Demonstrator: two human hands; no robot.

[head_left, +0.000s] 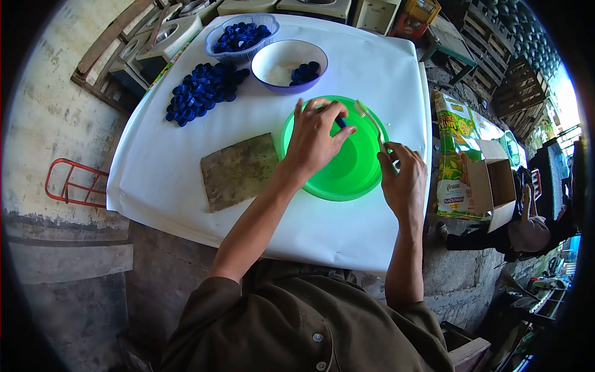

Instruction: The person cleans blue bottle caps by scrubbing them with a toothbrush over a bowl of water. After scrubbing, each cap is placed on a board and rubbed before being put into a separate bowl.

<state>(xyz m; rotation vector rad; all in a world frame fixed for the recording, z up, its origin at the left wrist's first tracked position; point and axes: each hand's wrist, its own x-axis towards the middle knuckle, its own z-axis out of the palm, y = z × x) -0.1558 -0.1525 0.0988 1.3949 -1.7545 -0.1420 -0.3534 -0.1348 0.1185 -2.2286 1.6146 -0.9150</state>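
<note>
My left hand [317, 137] hovers over the left part of a green basin [347, 190], its fingers pinching a small blue bottle cap [341, 122]. At the basin's right rim, my right hand [404, 177] is closed on the handle of a toothbrush [374, 123]. The bristle end points up and left, apart from the cap. Behind the basin stands a white bowl with a purple outside [276, 62], with several blue caps [305, 73] and some cloudy liquid in it. A pile of blue caps [201, 93] lies on the table to the left.
A translucent basket [273, 26] full of blue caps stands at the back of the white-covered table [161, 180]. A flat stone-like slab [240, 170] lies left of the basin. Right of the table are an open cardboard box [496, 186] and a seated person [530, 232].
</note>
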